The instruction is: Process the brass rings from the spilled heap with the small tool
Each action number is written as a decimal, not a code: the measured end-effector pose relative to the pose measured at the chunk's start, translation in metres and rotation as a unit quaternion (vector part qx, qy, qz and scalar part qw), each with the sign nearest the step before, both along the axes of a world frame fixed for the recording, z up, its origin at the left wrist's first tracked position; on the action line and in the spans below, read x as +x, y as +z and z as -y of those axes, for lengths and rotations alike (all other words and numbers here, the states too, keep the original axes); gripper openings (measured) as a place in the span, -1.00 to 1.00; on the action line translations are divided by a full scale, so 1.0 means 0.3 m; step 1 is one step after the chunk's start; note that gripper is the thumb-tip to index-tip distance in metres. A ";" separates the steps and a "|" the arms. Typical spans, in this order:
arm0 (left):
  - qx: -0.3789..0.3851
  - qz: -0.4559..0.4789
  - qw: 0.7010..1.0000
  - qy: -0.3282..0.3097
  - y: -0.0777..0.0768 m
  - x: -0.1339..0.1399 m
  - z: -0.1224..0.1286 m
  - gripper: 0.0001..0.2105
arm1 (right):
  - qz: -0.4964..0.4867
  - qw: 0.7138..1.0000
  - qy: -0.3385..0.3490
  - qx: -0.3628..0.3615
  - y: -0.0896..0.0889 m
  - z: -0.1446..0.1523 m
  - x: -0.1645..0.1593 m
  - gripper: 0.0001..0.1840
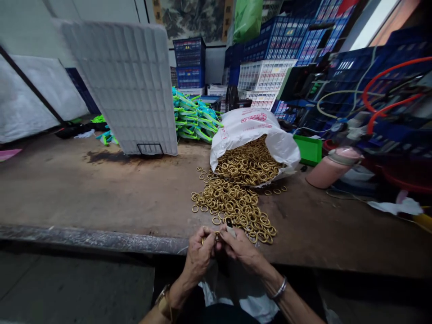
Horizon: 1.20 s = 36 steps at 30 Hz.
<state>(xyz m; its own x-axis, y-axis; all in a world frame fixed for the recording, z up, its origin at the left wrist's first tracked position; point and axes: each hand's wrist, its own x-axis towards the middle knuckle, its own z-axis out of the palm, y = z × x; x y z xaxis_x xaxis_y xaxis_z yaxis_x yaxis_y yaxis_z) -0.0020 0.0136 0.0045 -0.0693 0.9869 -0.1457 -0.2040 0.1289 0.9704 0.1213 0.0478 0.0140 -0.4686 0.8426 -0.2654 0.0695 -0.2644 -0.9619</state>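
Note:
At the table's front edge, my left hand [198, 256] is closed with its fingertips on a gold-coloured ring [203, 241]. Close beside it, my right hand [243, 250] wraps round a small pale tool [230, 228] with a black end; its working part is hidden by my fingers. Both hands' fingertips meet around the ring work, and the details between them are too small to make out. Just beyond lies a loose heap of gold-coloured rings [232, 202], spilling from the mouth of a white sack [246, 130] that lies on its side.
A tall ribbed white panel [124, 90] stands on the wooden table [151, 189] at left. Behind it are green and blue plastic pieces [195, 119]. To the right are a green tray [309, 150] and a pink bottle [332, 167]. Stacked crates [191, 63] stand at the back.

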 end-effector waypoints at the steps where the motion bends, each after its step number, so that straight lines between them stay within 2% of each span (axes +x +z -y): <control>1: 0.006 -0.005 1.000 0.005 -0.004 0.001 0.003 -0.76 | -0.012 1.000 -0.004 -0.009 0.004 0.002 0.000 -0.62; 5: 0.019 -0.024 0.999 0.011 -0.010 0.003 0.014 -0.78 | 0.018 1.000 -0.005 0.002 0.006 -0.002 0.006 -0.67; 11: 0.023 -0.072 0.997 0.020 -0.002 0.006 0.017 -0.79 | 0.132 0.972 -0.009 0.193 0.000 -0.016 0.028 -0.69; 13: 0.028 -0.083 0.996 0.020 0.001 0.007 0.015 -0.79 | 0.136 0.966 -0.008 0.218 -0.002 -0.017 0.031 -0.70; 15: 0.014 -0.073 0.997 0.015 0.005 0.010 0.012 -0.76 | 0.120 0.973 -0.014 0.199 -0.006 -0.017 0.031 -0.72; 20: -0.052 0.028 0.998 -0.035 0.016 0.020 0.017 -0.71 | 0.040 0.995 -0.042 0.078 -0.017 -0.013 0.026 -0.72; 25: -0.067 0.098 0.992 -0.053 0.020 0.034 0.030 -0.74 | -0.026 0.999 -0.046 -0.001 -0.009 -0.008 0.022 -0.68; 31: -0.074 0.087 0.993 -0.020 0.005 0.037 0.017 -0.71 | 0.016 0.998 -0.048 0.039 -0.051 -0.020 0.033 -0.70; 36: -0.083 0.019 0.996 0.005 0.001 0.036 0.009 -0.71 | 0.044 0.994 -0.060 0.083 -0.066 -0.030 0.040 -0.75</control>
